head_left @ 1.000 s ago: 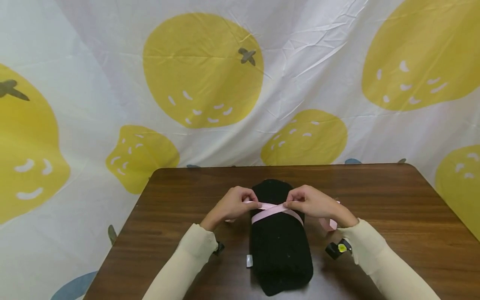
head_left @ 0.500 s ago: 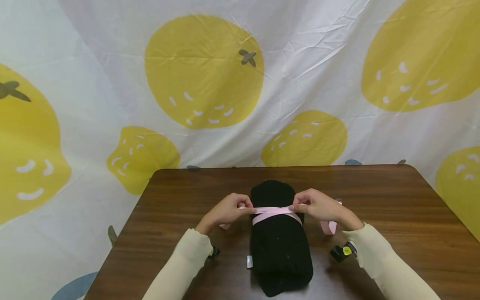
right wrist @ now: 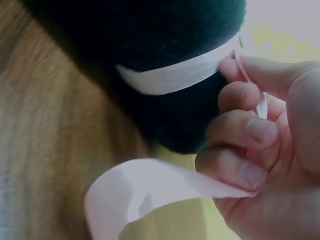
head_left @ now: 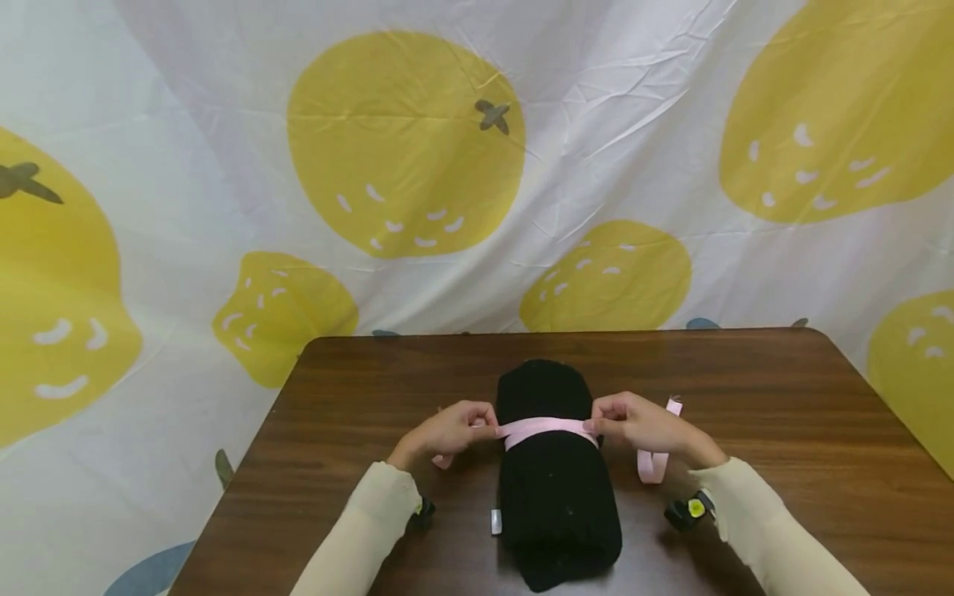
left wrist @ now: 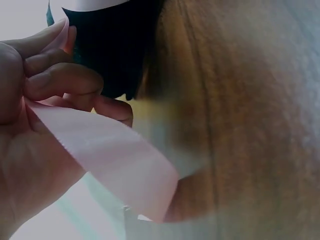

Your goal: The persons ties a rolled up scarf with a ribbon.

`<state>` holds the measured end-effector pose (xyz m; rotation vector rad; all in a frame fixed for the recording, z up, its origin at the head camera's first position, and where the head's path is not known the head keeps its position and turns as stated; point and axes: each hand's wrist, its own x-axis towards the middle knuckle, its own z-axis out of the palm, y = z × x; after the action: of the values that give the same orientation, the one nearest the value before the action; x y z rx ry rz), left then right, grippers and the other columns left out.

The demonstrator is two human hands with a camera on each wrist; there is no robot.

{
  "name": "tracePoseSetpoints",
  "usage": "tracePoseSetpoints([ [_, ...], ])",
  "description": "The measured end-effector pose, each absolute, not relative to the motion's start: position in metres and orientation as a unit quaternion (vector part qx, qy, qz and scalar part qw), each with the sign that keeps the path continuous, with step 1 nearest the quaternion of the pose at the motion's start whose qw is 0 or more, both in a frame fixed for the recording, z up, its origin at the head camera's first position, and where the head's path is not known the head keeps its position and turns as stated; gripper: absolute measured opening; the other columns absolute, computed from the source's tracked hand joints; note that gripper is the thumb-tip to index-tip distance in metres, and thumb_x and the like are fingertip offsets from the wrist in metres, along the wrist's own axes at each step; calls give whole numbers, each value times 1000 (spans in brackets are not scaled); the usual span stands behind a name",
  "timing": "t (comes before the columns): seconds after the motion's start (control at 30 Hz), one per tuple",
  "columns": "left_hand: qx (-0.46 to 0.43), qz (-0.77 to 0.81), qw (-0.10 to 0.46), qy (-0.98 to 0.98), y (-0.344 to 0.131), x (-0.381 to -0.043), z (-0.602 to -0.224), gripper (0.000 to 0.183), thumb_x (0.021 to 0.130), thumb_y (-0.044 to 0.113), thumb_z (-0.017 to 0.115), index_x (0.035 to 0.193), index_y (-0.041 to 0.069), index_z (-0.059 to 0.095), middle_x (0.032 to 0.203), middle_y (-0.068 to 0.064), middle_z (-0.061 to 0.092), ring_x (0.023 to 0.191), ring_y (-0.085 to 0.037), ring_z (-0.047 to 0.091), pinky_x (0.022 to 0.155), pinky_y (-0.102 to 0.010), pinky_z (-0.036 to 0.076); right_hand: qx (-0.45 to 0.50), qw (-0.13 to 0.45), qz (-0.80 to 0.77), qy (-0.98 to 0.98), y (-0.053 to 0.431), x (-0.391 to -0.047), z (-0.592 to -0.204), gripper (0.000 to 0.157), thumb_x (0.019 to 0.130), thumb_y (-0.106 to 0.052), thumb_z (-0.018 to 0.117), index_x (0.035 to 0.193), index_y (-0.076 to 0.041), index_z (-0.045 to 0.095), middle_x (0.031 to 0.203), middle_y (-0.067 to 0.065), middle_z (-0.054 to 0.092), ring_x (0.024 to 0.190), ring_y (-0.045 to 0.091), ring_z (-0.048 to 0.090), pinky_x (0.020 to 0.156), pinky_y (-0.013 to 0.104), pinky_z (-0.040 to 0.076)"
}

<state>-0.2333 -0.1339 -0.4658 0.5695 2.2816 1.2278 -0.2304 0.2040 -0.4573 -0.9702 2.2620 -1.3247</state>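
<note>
A black, soft-looking rolled bundle (head_left: 559,505) lies lengthwise on the table, with a small pale tag on its left side. Around its upper part runs a pink ribbon (head_left: 547,425). My left hand (head_left: 455,429) pinches one end of the ribbon between thumb and fingers at the bundle's left edge; the loose tail (left wrist: 115,155) passes through the curled fingers and hangs below. On the other side my right hand (head_left: 641,424) pinches the opposite end, and its tail (right wrist: 140,187) curls down past the palm. The bundle's underside is hidden.
The brown wooden table (head_left: 768,414) reaches back to a white cloth (head_left: 596,99) printed with yellow lemons. A small black device (head_left: 689,509) is worn at my right wrist, another (head_left: 422,511) at my left.
Both hands have moved apart and slightly nearer to me, drawing the ribbon outward. Its crossing has flattened into a nearly single band on the bundle.
</note>
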Motion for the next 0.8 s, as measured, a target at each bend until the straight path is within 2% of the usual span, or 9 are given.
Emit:
tracePoseSetpoints([
  [0.13,192,468,261,822,-135,-234,-471,27,97,33,63,101,6,63,55,3,37,34,-12,28,33,-26,26,-332,191,-483,787,208,-231,-468,26,102,-16,55,83,3,59,58,-2,41,51,3,39,47,22,35],
  [0.2,189,478,265,816,-135,-235,-473,27,97,32,64,100,5,63,55,3,37,35,-12,27,33,-25,25,-324,203,-491,783,210,-232,-473,27,102,-17,55,86,4,59,59,-3,41,51,4,39,47,22,35],
  [0.37,197,496,267,802,-134,-238,-479,25,97,28,64,98,3,62,59,3,39,37,-11,25,35,-24,23,-324,238,-530,747,216,-236,-489,27,103,-14,52,88,8,55,60,9,38,51,7,37,45,24,32],
  [0.47,207,503,266,796,-133,-240,-482,24,97,26,64,97,2,62,61,3,41,42,-11,26,40,-24,23,-323,255,-559,720,218,-238,-498,26,103,-12,50,88,9,54,61,5,39,51,6,36,44,26,29],
  [0.57,214,510,264,791,-132,-241,-484,21,97,23,64,95,2,62,64,2,43,50,-11,31,47,-24,26,-320,263,-578,704,218,-238,-504,27,103,-11,49,86,9,52,65,-5,41,52,5,34,43,27,25],
  [0.67,213,513,263,789,-132,-240,-485,20,97,22,64,93,2,61,66,3,45,56,-11,35,51,-24,28,-329,263,-584,694,219,-239,-508,27,103,-8,48,83,10,50,63,-1,38,50,8,32,42,29,22],
  [0.8,208,518,261,788,-133,-239,-486,18,97,20,63,92,3,61,66,3,44,52,-10,31,46,-24,25,-336,255,-582,695,218,-241,-510,27,103,-8,49,83,10,51,61,3,35,50,11,32,43,30,23],
])
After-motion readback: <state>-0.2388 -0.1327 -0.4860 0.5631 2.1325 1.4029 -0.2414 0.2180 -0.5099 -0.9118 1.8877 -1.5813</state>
